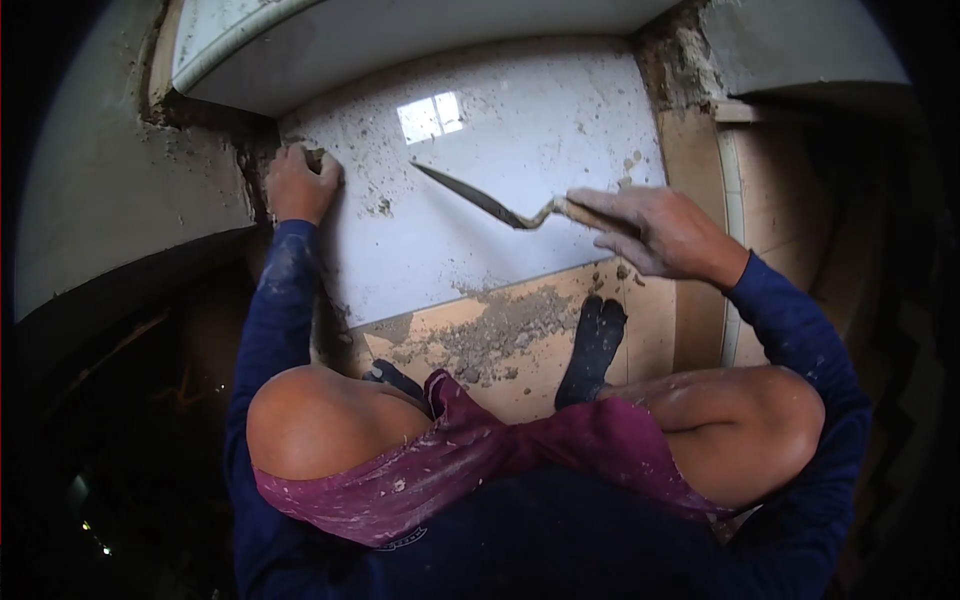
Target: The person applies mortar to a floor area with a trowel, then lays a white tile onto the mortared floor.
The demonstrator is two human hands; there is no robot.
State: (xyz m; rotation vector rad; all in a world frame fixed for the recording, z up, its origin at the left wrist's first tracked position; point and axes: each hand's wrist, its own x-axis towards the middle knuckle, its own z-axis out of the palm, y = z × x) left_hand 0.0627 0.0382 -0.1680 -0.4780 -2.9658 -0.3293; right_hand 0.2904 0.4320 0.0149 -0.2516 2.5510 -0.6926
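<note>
My right hand [672, 230] is wrapped round the wooden handle of a trowel [478, 197]. Its metal blade points left above the glossy white tile [490, 130], not visibly touching it. At the tile's left edge, beside the rough broken wall corner, my left hand [300, 186] is curled with thumb and fingers drawn together. A small dark, greenish-brown bit shows between them; I cannot make out what it is. Crumbs and specks of mortar are scattered over the tile, thickest near my left hand.
Grey mortar rubble [500, 335] lies on the tan floor tiles in front of my feet, near my dark sock [592, 350]. A white ledge [400, 50] overhangs the far side. Wall ends with broken edges stand left and right, and a wooden strip [697, 250] runs along the right.
</note>
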